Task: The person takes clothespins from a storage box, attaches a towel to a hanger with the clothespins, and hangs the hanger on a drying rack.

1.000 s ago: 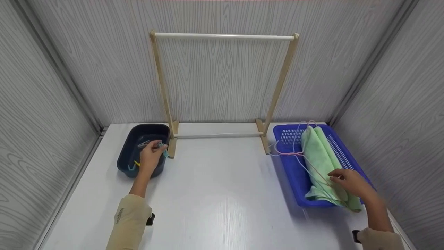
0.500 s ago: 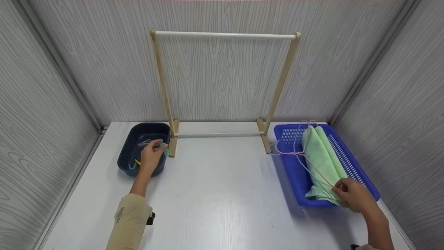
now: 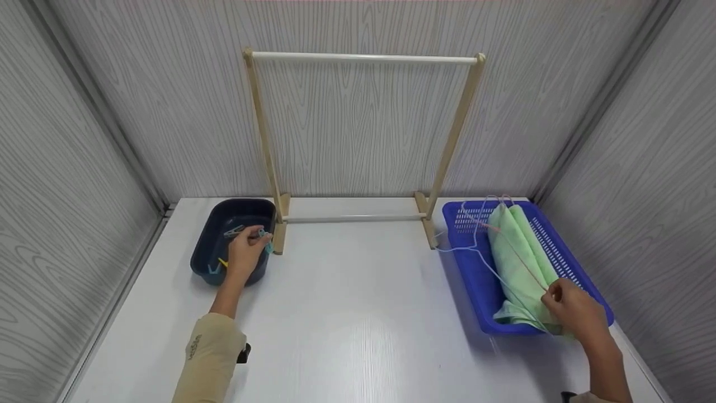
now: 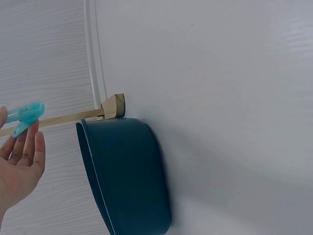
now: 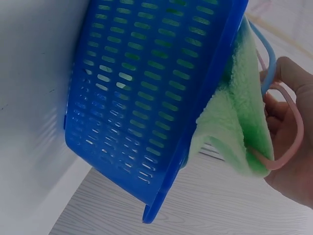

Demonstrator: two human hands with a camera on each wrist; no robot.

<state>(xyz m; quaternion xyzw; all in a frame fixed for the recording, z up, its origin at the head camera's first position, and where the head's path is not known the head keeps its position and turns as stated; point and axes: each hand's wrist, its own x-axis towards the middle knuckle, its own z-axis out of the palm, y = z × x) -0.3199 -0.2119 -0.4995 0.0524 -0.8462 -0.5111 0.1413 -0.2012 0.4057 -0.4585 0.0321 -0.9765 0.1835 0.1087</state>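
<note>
My left hand [image 3: 243, 254] pinches a teal clothespin [image 4: 27, 115] between thumb and fingers, over the right side of a dark blue-green tub [image 4: 129, 171]. At the front right of a blue plastic basket [image 5: 181, 112], my right hand [image 3: 579, 310] pinches one corner of a pink wire hanger [image 3: 526, 261]; the hanger's hook end is raised at a slant. Below it lies a pale blue hanger [image 3: 491, 271], partly over the basket's left rim. Folded light green towels [image 3: 517, 252] fill the basket's middle, a green towel edge [image 5: 234, 112] hanging over the rim beside my right fingers.
Behind, a wooden drying rack [image 3: 363, 57] with a white top bar stands between tub and basket. Several more clothespins, including a grey-blue clothespin [image 3: 234, 231] and a yellow clothespin [image 3: 223, 262], lie in the tub. Patterned panels [image 3: 363, 129] close off the back and sides.
My right hand has come down onto the pink hanger's corner and gripped it. The hanger's hook end has swung up and back, off the blue hanger. My left hand stays put with the clothespin.
</note>
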